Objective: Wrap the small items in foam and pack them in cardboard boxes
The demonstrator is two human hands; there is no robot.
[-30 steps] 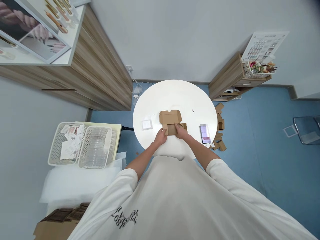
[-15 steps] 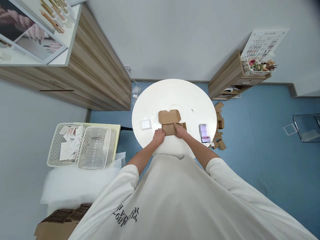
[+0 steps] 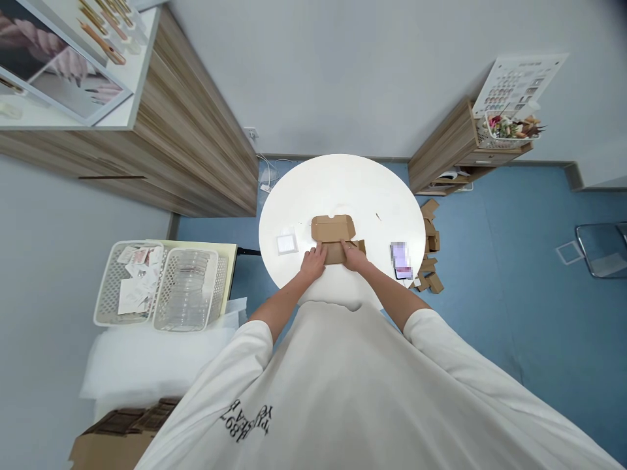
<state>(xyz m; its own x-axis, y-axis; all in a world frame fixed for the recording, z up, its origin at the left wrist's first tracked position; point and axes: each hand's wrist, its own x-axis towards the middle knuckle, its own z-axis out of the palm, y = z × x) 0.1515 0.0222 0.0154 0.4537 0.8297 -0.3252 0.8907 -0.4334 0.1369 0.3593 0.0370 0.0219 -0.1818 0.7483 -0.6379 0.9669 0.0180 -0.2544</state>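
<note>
A small brown cardboard box (image 3: 334,253), its lid (image 3: 333,228) folded back away from me, lies partly folded on the round white table (image 3: 343,179). My left hand (image 3: 313,260) grips the left end of the box, fingers over the folded side. At the other end my right hand (image 3: 353,256) holds the box, with its fingers reaching onto the inner part. A side flap (image 3: 362,246) sticks out just past the right hand. The undersides of both hands are hidden.
Left of the box lies a flat clear packet (image 3: 287,243); a phone (image 3: 400,260) rests on the right. Folded cardboard boxes (image 3: 431,245) lie on the floor beyond the table. White baskets (image 3: 186,289) with papers and clear plastic pieces stand at left.
My left hand lifted off the box's left end, shifted slightly left, then came back over it with fingers further onto the box. The left flap is folded in. My right hand stayed put.
</note>
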